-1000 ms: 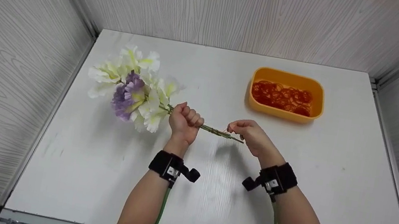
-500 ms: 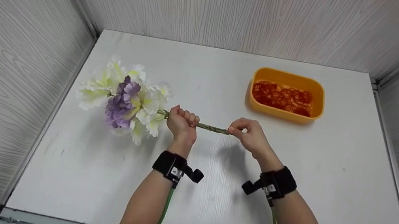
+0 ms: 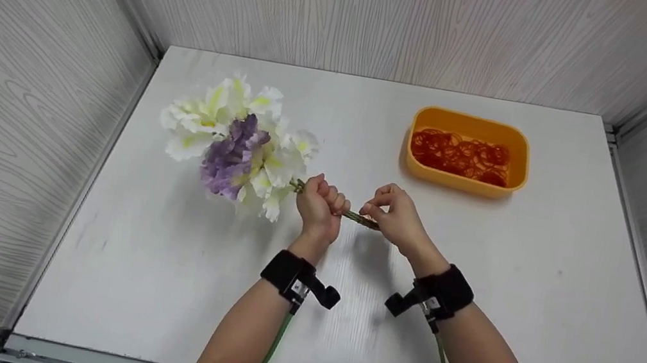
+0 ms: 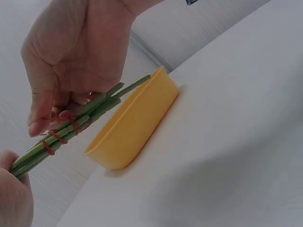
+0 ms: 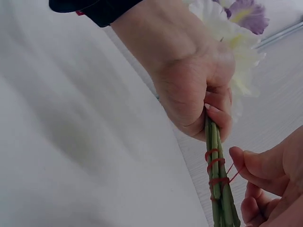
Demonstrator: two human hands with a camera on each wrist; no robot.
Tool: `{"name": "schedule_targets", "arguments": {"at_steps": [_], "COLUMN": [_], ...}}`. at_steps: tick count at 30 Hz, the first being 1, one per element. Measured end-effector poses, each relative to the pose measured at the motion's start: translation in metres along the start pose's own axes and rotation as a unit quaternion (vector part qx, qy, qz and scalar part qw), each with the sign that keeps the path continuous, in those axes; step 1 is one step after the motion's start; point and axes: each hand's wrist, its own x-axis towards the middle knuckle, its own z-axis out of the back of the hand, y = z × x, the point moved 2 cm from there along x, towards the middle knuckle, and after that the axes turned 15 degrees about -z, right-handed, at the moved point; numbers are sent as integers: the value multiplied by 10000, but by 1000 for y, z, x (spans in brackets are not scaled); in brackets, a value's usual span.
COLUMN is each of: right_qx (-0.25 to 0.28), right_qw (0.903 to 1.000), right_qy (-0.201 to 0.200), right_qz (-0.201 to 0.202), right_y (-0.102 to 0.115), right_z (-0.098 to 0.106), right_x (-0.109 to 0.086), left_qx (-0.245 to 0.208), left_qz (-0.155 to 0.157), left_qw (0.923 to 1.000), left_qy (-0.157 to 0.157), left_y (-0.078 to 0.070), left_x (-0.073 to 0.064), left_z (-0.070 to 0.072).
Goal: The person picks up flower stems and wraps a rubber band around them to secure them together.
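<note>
My left hand [image 3: 320, 210] grips the green stems [image 4: 71, 130] of a bunch of artificial flowers [image 3: 238, 148], white-yellow blooms around a purple one, held above the table with the blooms to the left. A red rubber band [image 5: 218, 180] winds round the stems in several turns below the left fist. Thumb and fingertips of my right hand [image 3: 400, 221] pinch a loop of that band, pulling it out from the stems, as the right wrist view shows. The cut stem ends stick out past the band.
An orange-yellow box [image 3: 460, 180] holding many loose red rubber bands [image 3: 460, 156] stands at the back right of the white table [image 3: 162, 299]. Pale wood-grain panels [image 3: 350, 10] enclose the table at the back and sides.
The left hand has carried the flowers right, towards the right hand, after dipping slightly left. The right hand went from the stem ends to drawing the band up beside the stems.
</note>
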Motion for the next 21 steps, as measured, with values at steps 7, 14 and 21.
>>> {"name": "schedule_targets", "arguments": {"at_steps": [7, 14, 21], "right_qx": [-392, -1511, -1121], "right_qw": [9989, 9869, 9909], "right_qy": [-58, -395, -537], "right_qz": [-243, 396, 522], "right_y": [-3, -3, -5], "right_z": [7, 8, 11], "right_x": [6, 5, 6], "left_qx": [-444, -1095, -1373], "left_qz": [478, 531, 535], "left_qw": [9974, 9917, 9875], "left_qy": [-313, -423, -563], "left_y": [2, 0, -4], "left_x": [3, 9, 13], "left_z": [7, 16, 17]}}
